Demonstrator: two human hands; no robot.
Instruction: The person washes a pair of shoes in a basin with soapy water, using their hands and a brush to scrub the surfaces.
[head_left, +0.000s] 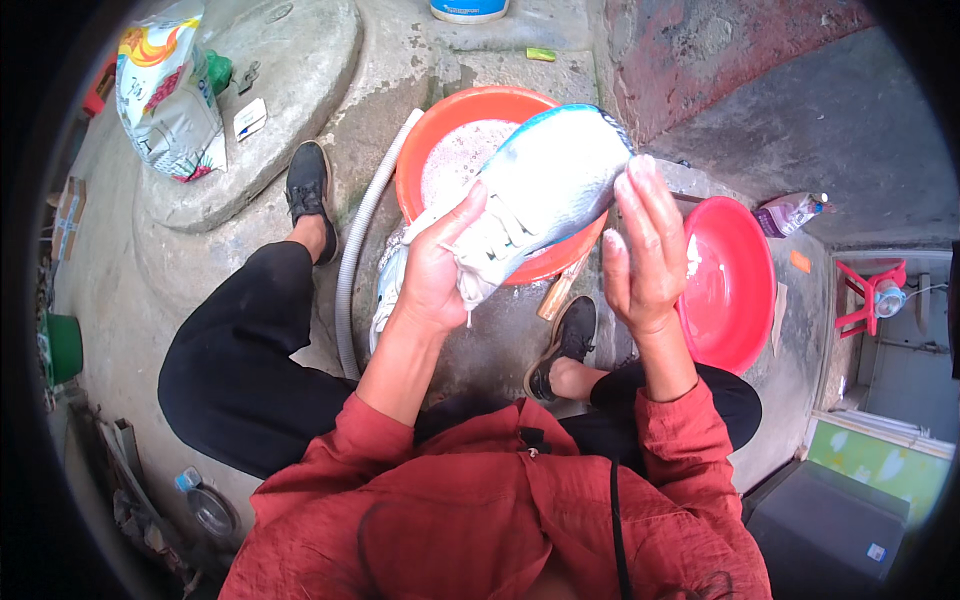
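My left hand (439, 274) grips a white and blue lace-up shoe (551, 184) by its heel and ankle end, its toe pointing up to the right. Beside the toe, my right hand (646, 247) is raised with its fingers apart; whether a fingertip touches the shoe I cannot tell. Below the shoe stands an orange-red plastic basin (411, 161) with foamy water (457, 161). Another pale shoe (390, 277) lies on the ground left of my left wrist, partly hidden. A wooden-handled tool (564, 289) leans by the basin's lower edge, its far end hidden.
A pinkish-red basin (766, 300) stands at the right, near a purple-labelled bottle (787, 214). A grey corrugated hose (360, 240) runs along the left of the orange-red basin. A printed white bag (169, 105) rests on a round concrete slab (315, 90). A wall rises at upper right.
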